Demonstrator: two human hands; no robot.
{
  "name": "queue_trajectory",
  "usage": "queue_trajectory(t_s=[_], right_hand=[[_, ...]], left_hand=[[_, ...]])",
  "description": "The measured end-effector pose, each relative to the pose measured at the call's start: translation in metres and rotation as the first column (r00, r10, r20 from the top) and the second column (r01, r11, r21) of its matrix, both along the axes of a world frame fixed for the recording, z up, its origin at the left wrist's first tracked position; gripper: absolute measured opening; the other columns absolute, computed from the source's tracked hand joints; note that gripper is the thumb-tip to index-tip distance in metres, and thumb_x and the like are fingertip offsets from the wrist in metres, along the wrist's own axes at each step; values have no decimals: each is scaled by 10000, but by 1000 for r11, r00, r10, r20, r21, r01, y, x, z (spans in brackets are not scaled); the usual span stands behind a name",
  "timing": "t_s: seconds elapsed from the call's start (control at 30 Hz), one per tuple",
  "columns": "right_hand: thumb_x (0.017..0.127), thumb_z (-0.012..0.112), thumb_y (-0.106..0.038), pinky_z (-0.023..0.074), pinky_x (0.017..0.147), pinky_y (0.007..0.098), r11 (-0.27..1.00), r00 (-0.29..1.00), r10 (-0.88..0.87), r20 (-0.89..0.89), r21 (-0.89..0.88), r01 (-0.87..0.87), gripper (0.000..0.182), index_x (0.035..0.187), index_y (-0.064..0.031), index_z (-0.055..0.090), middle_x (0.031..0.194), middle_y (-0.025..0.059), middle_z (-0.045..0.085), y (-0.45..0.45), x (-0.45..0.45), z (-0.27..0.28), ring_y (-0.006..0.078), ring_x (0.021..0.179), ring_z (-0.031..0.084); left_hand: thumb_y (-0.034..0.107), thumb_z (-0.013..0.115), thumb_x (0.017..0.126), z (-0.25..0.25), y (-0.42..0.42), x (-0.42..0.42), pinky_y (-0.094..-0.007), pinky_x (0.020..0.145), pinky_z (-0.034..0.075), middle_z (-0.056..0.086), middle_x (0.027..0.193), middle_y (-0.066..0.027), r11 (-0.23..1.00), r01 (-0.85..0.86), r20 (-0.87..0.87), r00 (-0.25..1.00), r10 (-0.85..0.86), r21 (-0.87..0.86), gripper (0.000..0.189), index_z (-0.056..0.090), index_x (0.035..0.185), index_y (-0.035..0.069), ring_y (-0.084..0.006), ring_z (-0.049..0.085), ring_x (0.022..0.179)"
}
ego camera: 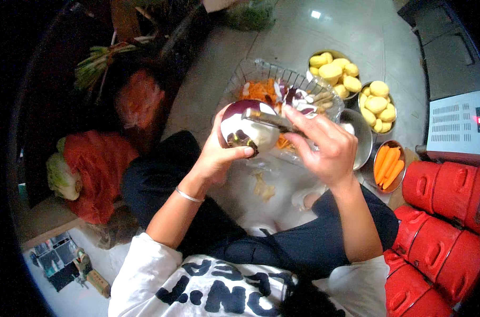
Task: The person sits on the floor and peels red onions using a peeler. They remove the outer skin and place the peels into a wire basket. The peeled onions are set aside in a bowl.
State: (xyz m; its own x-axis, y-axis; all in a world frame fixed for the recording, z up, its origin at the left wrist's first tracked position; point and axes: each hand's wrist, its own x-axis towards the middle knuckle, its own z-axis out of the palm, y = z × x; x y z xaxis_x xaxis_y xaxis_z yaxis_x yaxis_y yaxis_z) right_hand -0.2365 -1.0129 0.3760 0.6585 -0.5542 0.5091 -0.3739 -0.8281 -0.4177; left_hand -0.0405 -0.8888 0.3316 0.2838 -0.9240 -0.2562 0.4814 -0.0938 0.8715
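Observation:
A large round eggplant (pixel 250 128), partly peeled, shows white flesh, some purple skin and a brown-green stem end. My left hand (pixel 220 146) grips it from the side, thumb near the stem. My right hand (pixel 323 144) holds a peeler (pixel 269 120) by its handle, its head over the white flesh; whether the blade touches cannot be told. Beneath and beyond the hands, a wire basket lined with clear plastic (pixel 291 75) holds orange peels (pixel 260 90), purple-and-white peels (pixel 299 99) and brownish pieces.
At the right stand two bowls of peeled potatoes (pixel 331 73) (pixel 376 104), a metal bowl (pixel 363 134) with something white inside, and a bowl of peeled carrots (pixel 388 164). Red ribbed containers (pixel 442 194) are stacked lower right. A leafy vegetable (pixel 63 178) and red mesh bag (pixel 97 170) lie left.

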Motion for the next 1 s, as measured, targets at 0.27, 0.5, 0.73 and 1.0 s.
queue_trajectory(t_s=[0.27,0.5,0.73,1.0], right_hand=[[808,738,-358,512,552,348,960,997,31,-70,280,-10,399,1191,-258,687,785,39,672,-3,4,-25,231,644,654],[856,695,-358,550,624,369,890,969,48,-244,450,69,378,1219,-254,675,843,104,723,-18,3,-50,246,730,707],[827,753,-260,537,609,329,868,994,-98,43,492,64,435,1249,-199,663,830,85,718,3,-3,-24,236,687,699],[854,722,-314,521,588,322,811,973,-79,-217,553,189,393,1229,-212,670,813,62,710,-8,-6,-52,199,611,650]], left_hand=[[229,923,503,-11,1,-6,-368,1067,396,494,1343,-93,997,2,153,988,-14,79,1113,328,1431,74,-223,503,1238],[219,890,466,-8,7,1,-383,1118,336,451,1368,-122,985,168,385,912,-142,-33,1157,289,1438,44,-244,453,1296],[124,871,502,-10,8,-1,-386,1084,371,486,1318,-106,998,47,-50,998,-45,41,1083,309,1426,76,-256,467,1268],[190,922,417,-5,12,-10,-396,1135,312,433,1433,-131,972,141,90,988,-126,-189,1261,259,1481,49,-272,413,1350]])
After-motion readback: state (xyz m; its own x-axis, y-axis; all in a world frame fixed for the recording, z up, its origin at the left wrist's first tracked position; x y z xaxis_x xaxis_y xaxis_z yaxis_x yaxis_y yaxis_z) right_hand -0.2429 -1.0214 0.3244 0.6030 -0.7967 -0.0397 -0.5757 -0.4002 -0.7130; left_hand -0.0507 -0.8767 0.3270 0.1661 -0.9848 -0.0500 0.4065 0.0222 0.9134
